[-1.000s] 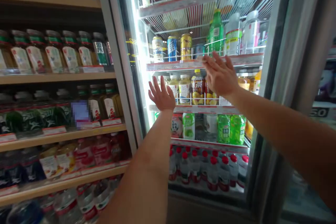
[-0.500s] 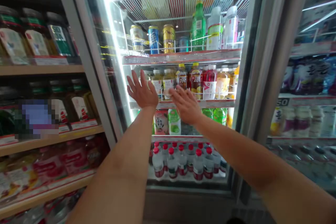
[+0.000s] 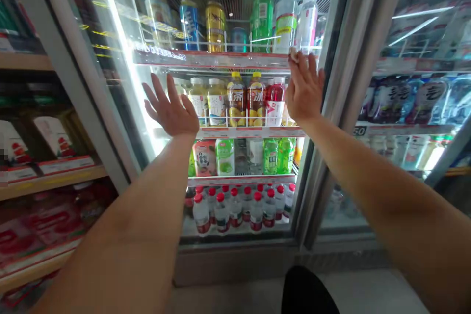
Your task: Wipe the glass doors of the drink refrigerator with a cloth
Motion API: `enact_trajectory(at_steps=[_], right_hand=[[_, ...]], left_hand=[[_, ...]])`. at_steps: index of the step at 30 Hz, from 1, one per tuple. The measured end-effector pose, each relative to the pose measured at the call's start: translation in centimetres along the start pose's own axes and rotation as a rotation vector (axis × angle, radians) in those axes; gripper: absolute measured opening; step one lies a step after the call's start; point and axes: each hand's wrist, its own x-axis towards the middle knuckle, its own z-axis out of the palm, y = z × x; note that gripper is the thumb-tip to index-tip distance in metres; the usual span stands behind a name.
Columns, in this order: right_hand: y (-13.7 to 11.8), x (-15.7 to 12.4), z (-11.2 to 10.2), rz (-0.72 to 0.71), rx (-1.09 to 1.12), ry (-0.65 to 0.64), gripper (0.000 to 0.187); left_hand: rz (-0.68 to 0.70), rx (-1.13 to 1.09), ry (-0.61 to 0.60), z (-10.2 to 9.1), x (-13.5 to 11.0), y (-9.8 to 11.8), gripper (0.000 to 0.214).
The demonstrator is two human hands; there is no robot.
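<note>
Glass cooler door: where is it?

Straight ahead and apparently shut, with a grey metal frame down its left side and a second glass door to the right.

And the hands?

Both open, fingers spread, palms facing the glass. The left hand is level with the iced tea bottles. The right hand is higher, its fingertips beside the red-edged shelf.

Gripping anything?

Nothing. Whether the skin actually touches the glass, I can't tell.

What's behind the door?

The iced tea sits between the hands, a green plastic bottle stands above, and red-capped bottles fill the bottom shelf.
</note>
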Motion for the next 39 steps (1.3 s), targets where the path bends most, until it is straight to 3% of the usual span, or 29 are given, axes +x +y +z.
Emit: enact_trajectory(at_steps=[2,5,8,11,14,17,19,23,27,31,35,39], right_hand=[[-0.3,-0.9,0.4,0.055,0.009,0.034,0.062],[-2.7,-4.2,2.0,0.033,0.041,0.028,0.060],[-5.9,-8.8,4.0,-0.130,0.108,-0.111,0.062],[-8.1,-12.3,5.3,-0.402,0.180,-0.322,0.068],[-8.3,-13.1,5.3,-0.600,0.195,-0.461,0.062],[-6.4,-10.7,3.7,-0.665,0.157,-0.469,0.057],[-4.3,-8.0,2.1,-0.591,0.094,-0.408,0.057],[-0.1,-2.8,-0.7,-0.240,-0.103,-0.199,0.056],[1.1,-1.7,-0.4,-0.012,-0.091,-0.027,0.062],[-2.6,-5.5,2.3,-0.040,-0.048,-0.019,0.059],[-8.5,-9.9,5.1,-0.397,0.014,-0.256,0.054],[-12.4,-11.2,6.6,-0.647,0.023,-0.367,0.053]], left_hand=[[-0.021,0.008,0.016,0.1,0.0,0.1,0.078],[-0.017,0.047,0.049,0.1,0.0,0.2,0.078],[-0.010,0.062,0.035,0.1,0.1,0.1,0.081],[-0.002,0.087,-0.018,0.0,0.2,0.0,0.080],[0.002,0.106,-0.051,-0.1,0.3,0.0,0.072],[-0.022,0.079,-0.023,-0.1,0.2,0.1,0.064],[-0.034,0.061,-0.010,-0.1,0.1,0.3,0.060],[-0.041,0.045,-0.027,-0.3,0.1,0.5,0.058],[-0.050,0.048,-0.043,-0.5,0.1,0.7,0.059],[-0.028,0.046,0.014,-0.4,-0.1,0.8,0.058],[-0.023,0.069,0.006,-0.3,0.1,0.6,0.060],[-0.004,0.074,0.032,-0.1,0.3,0.3,0.061]])
